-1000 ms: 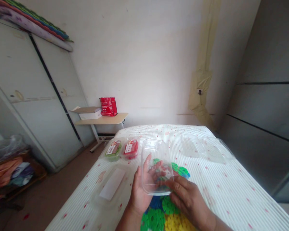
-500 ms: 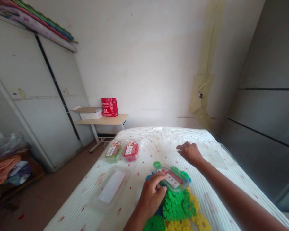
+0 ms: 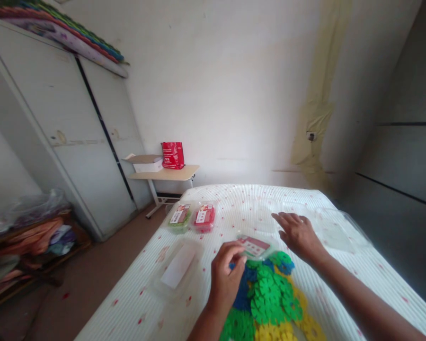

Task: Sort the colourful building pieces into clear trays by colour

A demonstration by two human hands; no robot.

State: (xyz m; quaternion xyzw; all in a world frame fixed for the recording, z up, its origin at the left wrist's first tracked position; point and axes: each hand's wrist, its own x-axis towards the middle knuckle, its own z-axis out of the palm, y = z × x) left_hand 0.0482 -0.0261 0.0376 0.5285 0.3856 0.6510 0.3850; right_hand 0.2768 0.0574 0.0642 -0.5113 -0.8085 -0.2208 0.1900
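Now that the right hand (image 3: 300, 234) and left hand (image 3: 223, 271) are off the see-through rectangular plastic tub (image 3: 263, 219) they were both on a second ago, that tub appears to be set down past the right fingertips, though its faint outline makes this a judgement. Right hand: palm down over the far side of the white striped, red-dotted cloth on the table (image 3: 156, 315), fingers loosely spread, nothing visible in it; can't tell if it touches the tub. Left hand: curled, thumb and forefinger pinched at the left edge of the see-through plastic lid with a red-and-white label (image 3: 255, 245), other fingers bent in. Since half a second ago the lid has shifted off the pile of green, blue and yellow notched plastic discs (image 3: 270, 298) to just beyond it, roughly between the hands; it looks tilted, resting contact unclear. Upshot: handling has gone from tub to lid, and the discs are in fuller view, loose on the cloth, nearest the wearer. More see-through plastic tubs (image 3: 339, 232) sit beyond the right hand. Far left: labelled see-through box of green pieces (image 3: 180, 219) beside labelled see-through box of red pieces (image 3: 204, 218). Nearer, a flat see-through piece with a white rectangle (image 3: 178, 267).
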